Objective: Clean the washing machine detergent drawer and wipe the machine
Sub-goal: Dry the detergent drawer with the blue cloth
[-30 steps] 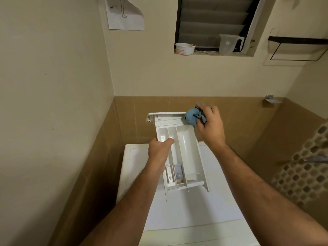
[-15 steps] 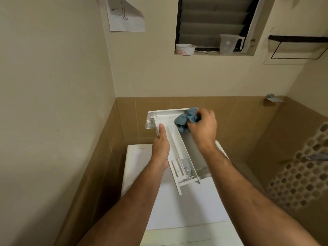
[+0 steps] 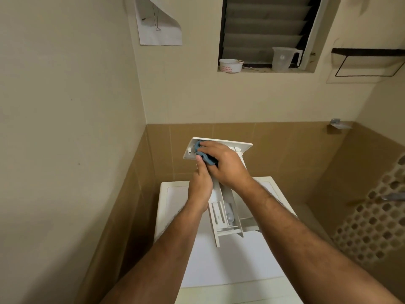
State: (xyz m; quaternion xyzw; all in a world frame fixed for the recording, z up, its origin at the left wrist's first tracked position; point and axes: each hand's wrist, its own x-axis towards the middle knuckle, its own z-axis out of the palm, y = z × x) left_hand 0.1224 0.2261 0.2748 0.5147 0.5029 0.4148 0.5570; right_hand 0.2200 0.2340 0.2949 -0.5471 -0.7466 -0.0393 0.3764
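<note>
The left hand (image 3: 200, 189) grips the white plastic detergent drawer (image 3: 228, 213) above the white washing machine (image 3: 230, 266); the right hand (image 3: 225, 164) presses a crumpled blue cloth (image 3: 205, 157) against its front panel.

blue cloth (image 3: 206, 158), white drawer (image 3: 228, 218), white machine (image 3: 230, 266), tan tiles (image 3: 285, 150)

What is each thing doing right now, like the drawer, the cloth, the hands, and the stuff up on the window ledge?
detergent drawer: out of the machine, held up, tilted.
blue cloth: bunched, pressed against the drawer's front end.
right hand: grips the cloth.
left hand: holds the drawer's side.
washing machine: top bare and white below the drawer.
measuring jug: upright on the ledge.
small bowl: upright on the ledge.
paper: on the wall, one corner curled.
</note>
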